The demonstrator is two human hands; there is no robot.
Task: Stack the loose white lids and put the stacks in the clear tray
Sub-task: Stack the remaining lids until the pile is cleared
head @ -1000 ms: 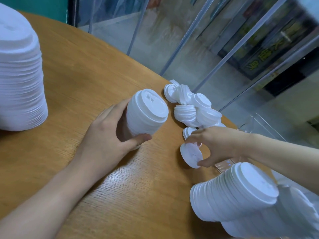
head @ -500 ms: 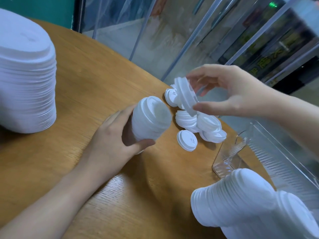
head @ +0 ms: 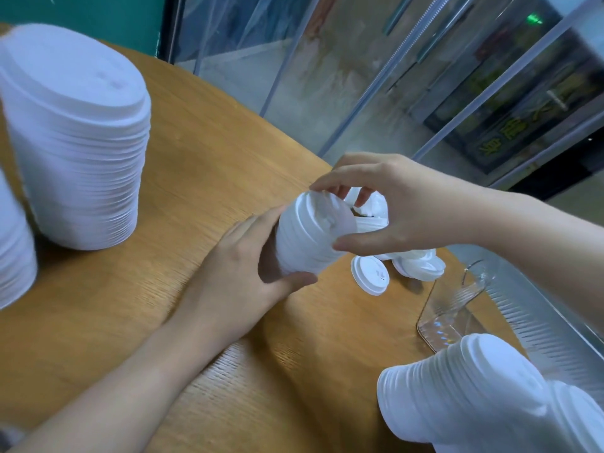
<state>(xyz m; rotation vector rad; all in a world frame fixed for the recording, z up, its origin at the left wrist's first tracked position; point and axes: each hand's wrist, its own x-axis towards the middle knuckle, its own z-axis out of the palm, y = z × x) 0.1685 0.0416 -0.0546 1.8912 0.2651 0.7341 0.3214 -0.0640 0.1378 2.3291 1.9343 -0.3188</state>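
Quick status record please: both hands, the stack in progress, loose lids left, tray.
left hand: grips small stack, tilted
right hand: fingers curled on top lid of that stack
loose lids: several on table, one lying flat
tray: clear, right of loose lids; finished stack lies by its near end
tall stack: standing far left

A wooden table [head: 202,132] with a curved far edge and visible grain. On its left side stands a tall upright stack of white lids [head: 78,138], with part of another stack [head: 14,253] at the left frame edge. Near the right edge lies a small heap of loose white lids [head: 415,263], one single lid [head: 370,274] lying flat beside it. A clear tray [head: 444,322] rests at the right, a lid stack [head: 457,387] lying in its near end.
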